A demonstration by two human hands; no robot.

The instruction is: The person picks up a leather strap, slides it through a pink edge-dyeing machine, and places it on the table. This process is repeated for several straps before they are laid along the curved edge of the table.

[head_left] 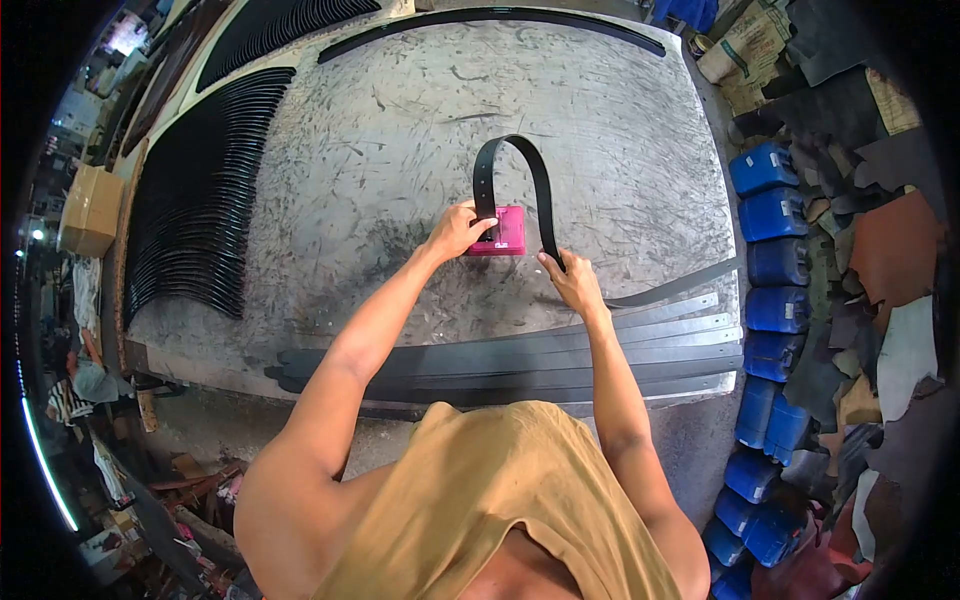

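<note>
A black leather belt strap (pixel 541 180) with a row of small holes near one end arches up between my hands. My left hand (pixel 460 232) pinches the holed end, right over a small pink box (pixel 511 232) on the table. Farther along the strap, my right hand (pixel 572 281) is closed around it to the right of the box. Close by my right hand, a loose dark strip (pixel 680 285) curves toward the table's right edge.
Grey-black strips (pixel 520 365) lie fanned along the near edge of the scuffed table (pixel 390 150). Glossy black straps (pixel 205 200) are laid in rows at left, and a long strap (pixel 490 15) lies at the far edge. Blue jerrycans (pixel 772 260) and leather pieces (pixel 897 245) line the right.
</note>
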